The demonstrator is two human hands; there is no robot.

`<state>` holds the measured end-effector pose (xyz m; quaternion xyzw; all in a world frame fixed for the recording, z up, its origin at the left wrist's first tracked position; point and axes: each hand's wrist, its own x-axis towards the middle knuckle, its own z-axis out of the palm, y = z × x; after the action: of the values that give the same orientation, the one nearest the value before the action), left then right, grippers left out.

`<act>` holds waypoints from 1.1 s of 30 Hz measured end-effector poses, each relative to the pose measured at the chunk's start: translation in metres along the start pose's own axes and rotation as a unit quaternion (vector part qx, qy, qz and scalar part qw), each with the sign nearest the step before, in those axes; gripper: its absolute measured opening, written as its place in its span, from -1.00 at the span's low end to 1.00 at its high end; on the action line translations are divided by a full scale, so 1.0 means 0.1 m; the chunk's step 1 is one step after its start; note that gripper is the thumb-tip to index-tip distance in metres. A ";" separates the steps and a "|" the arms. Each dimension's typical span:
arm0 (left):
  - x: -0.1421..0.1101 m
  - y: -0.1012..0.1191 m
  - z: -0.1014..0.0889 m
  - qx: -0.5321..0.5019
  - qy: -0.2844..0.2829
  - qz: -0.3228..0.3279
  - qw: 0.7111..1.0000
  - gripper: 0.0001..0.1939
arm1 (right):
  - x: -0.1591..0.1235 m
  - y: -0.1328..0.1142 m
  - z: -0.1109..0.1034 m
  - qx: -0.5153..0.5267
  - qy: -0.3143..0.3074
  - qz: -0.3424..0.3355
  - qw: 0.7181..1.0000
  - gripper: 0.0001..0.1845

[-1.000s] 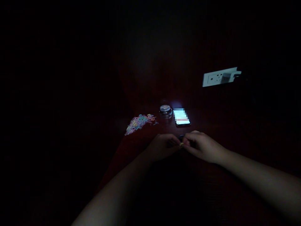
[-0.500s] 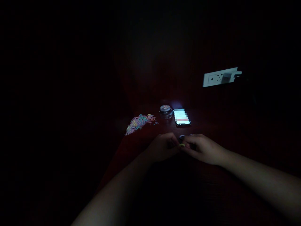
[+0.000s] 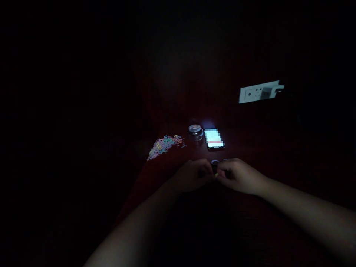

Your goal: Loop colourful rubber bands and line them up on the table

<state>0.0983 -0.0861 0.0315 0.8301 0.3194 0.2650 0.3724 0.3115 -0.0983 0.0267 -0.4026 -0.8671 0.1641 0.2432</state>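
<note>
The scene is very dark. My left hand [image 3: 191, 175] and my right hand [image 3: 239, 175] meet fingertip to fingertip over a dark reddish table [image 3: 250, 148]. Both are pinched on a tiny yellowish band [image 3: 216, 174] held between them. A small pale ring [image 3: 214, 162] lies on the table just beyond my fingers. A heap of small pastel rubber bands [image 3: 164, 145] lies to the left, farther back.
A lit phone [image 3: 213, 138] lies face up behind my hands, with a small clear lidded jar [image 3: 195, 132] at its left. A white wall socket [image 3: 254, 92] with a plug in it sits at the back right. The table's left edge runs diagonally.
My fingertips have closed tighter around the yellowish band, which shows less now. The pale ring behind them has come into view. The hands stay in place.
</note>
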 end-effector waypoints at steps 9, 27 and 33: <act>0.00 0.00 0.00 0.012 -0.004 -0.010 1.000 -0.71 | 0.00 -0.01 0.00 -0.011 0.010 -0.004 1.000 -0.82; 0.01 0.00 -0.01 0.007 -0.021 -0.006 1.000 -0.72 | 0.00 -0.06 -0.01 -0.009 0.045 -0.088 0.995 -0.87; 0.00 0.03 -0.02 0.044 -0.007 0.027 0.999 -0.75 | -0.01 -0.06 -0.01 0.017 0.052 -0.072 0.996 -0.84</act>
<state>0.0980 -0.0869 0.0353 0.8562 0.3052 0.2545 0.3301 0.3088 -0.1026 0.0302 -0.3427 -0.8771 0.1403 0.3057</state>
